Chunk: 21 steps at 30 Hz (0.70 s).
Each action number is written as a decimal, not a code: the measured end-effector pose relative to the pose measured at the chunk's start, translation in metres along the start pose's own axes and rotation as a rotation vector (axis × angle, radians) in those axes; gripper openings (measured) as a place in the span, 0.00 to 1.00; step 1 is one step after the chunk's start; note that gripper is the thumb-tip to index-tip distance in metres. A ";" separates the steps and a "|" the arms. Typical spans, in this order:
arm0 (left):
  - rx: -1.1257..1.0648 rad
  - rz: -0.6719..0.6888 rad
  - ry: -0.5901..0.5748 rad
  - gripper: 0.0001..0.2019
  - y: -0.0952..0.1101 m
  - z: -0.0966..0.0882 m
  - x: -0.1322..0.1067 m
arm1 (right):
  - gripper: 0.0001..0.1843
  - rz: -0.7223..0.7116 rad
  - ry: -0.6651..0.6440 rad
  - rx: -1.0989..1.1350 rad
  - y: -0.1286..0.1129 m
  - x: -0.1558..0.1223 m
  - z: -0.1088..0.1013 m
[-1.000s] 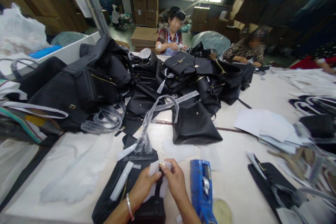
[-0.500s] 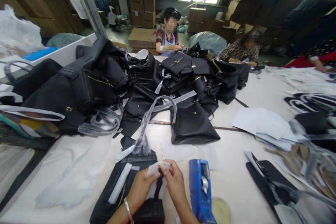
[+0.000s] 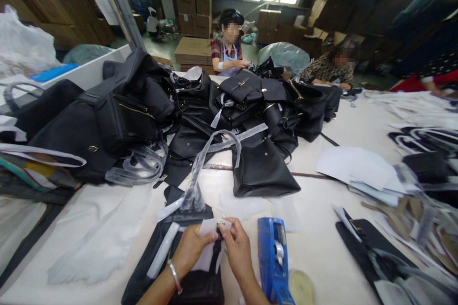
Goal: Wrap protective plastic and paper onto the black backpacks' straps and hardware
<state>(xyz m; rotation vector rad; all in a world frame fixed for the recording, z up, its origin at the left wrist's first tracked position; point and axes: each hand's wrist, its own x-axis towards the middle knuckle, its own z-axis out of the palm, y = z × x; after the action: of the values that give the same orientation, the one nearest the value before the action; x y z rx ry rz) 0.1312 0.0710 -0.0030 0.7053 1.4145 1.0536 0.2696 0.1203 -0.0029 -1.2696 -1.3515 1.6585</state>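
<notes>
A black handbag (image 3: 168,267) lies flat at the near edge of the white table (image 3: 322,248), its handles wrapped in clear plastic. My left hand (image 3: 191,248) and my right hand (image 3: 236,245) meet over the bag's black strap (image 3: 215,252). Both pinch a small sheet of white wrapping paper (image 3: 207,228) folded round the strap's gold fitting. A bracelet sits on my left wrist. A blue tape dispenser (image 3: 274,257) stands just right of my right hand.
A heap of black handbags (image 3: 200,109) fills the middle and left of the table. White paper sheets (image 3: 358,167) and more bag parts lie at the right. Two people sit at the far side, working on bags. Cardboard boxes stack behind them.
My hands have shifted slightly on the paper round the strap. The view has drifted a little left; otherwise nothing has moved.
</notes>
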 end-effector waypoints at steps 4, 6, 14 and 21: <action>-0.009 0.049 0.042 0.19 -0.001 0.008 -0.006 | 0.14 -0.023 0.061 -0.126 0.000 0.001 0.001; -0.039 0.079 0.050 0.21 -0.002 0.015 -0.009 | 0.13 -0.031 0.083 -0.175 0.001 0.002 0.000; -0.098 0.048 0.096 0.21 -0.002 0.026 -0.009 | 0.14 -0.019 0.044 -0.088 0.003 0.008 -0.004; -0.081 0.016 0.079 0.22 -0.001 0.023 -0.010 | 0.12 -0.029 -0.018 -0.035 0.010 0.013 -0.006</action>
<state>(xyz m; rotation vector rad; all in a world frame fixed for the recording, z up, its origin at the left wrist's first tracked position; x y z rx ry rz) 0.1555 0.0664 0.0025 0.6236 1.4269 1.1558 0.2723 0.1311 -0.0164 -1.2523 -1.4091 1.6361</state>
